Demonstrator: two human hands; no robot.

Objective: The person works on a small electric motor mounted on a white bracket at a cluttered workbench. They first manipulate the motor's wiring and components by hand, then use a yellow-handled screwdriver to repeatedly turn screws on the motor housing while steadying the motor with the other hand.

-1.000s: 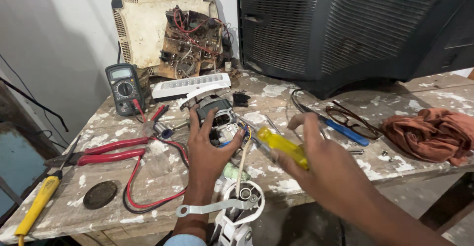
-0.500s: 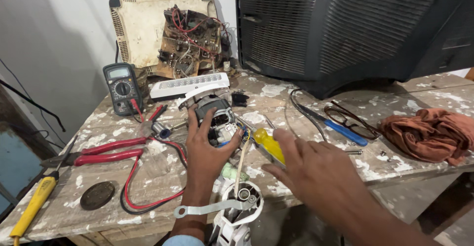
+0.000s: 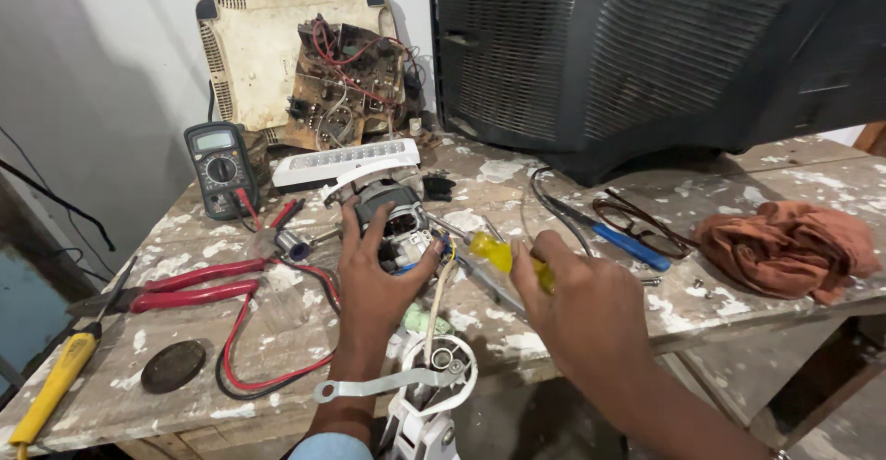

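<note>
At the far left edge of the bench [image 3: 757, 183], well left of the small electric motor [image 3: 392, 225], lies a yellow-handled tool [image 3: 55, 382], with red-handled pliers [image 3: 185, 285] nearer the motor and a black multimeter [image 3: 220, 167] behind them. The left hand [image 3: 369, 280] rests against the motor's front, its fingers [image 3: 349, 229] spread around the housing. Just right of the motor, the right hand [image 3: 586, 308] has its fingers [image 3: 526, 271] curled shut on a yellow-handled screwdriver [image 3: 498, 255], whose tip points toward the motor. Farther right of the motor lie a blue-handled screwdriver [image 3: 628, 246], spectacles [image 3: 637, 220] and a crumpled orange cloth [image 3: 784, 248].
</note>
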